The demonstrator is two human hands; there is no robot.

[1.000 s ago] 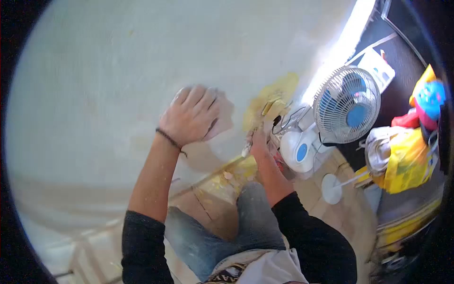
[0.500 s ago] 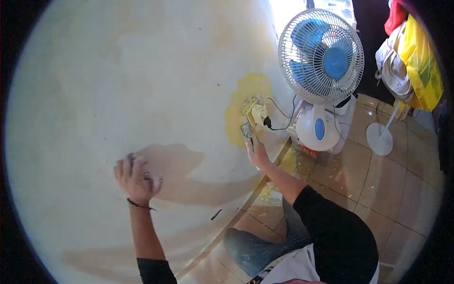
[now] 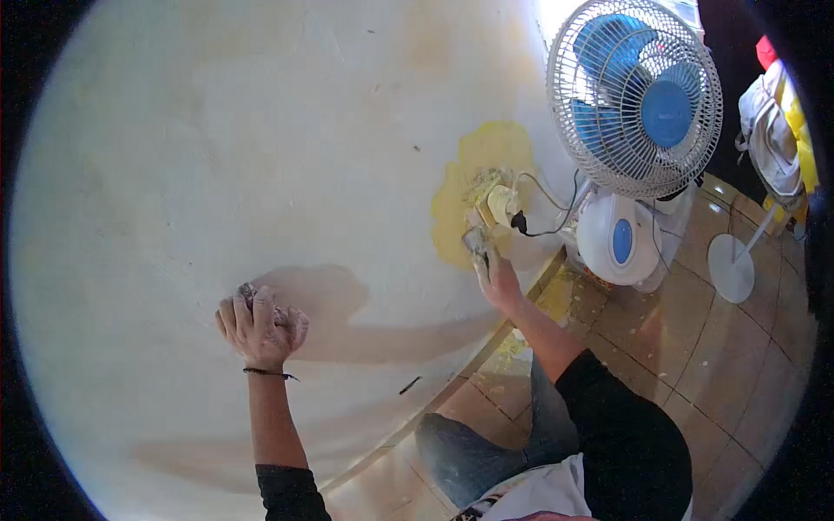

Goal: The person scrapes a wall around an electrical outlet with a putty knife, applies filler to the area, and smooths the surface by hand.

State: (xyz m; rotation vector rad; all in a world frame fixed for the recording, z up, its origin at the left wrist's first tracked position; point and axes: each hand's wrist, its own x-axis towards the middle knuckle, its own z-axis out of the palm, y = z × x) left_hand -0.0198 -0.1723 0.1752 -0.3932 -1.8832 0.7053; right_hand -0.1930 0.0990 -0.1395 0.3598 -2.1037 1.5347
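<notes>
Head view: left hand [image 3: 261,328] pressed against the pale plastered wall [image 3: 217,156], grip clamped on a small greyish crumpled wad [image 3: 252,293]. Right hand [image 3: 499,280] lower right on the wall, grip clamped on a narrow metal scraper [image 3: 476,239]. Its blade is at the lower edge of the yellow paint patch [image 3: 473,165], just beside a cream wall socket [image 3: 502,204]. White-and-blue table fan [image 3: 638,95] stands near, on the tiled floor [image 3: 695,347].

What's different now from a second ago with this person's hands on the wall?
The left hand slid down and left along the wall, away from the right hand, and went from flat to curled around a wad. The right hand stayed by the socket, holding its scraper.
</notes>
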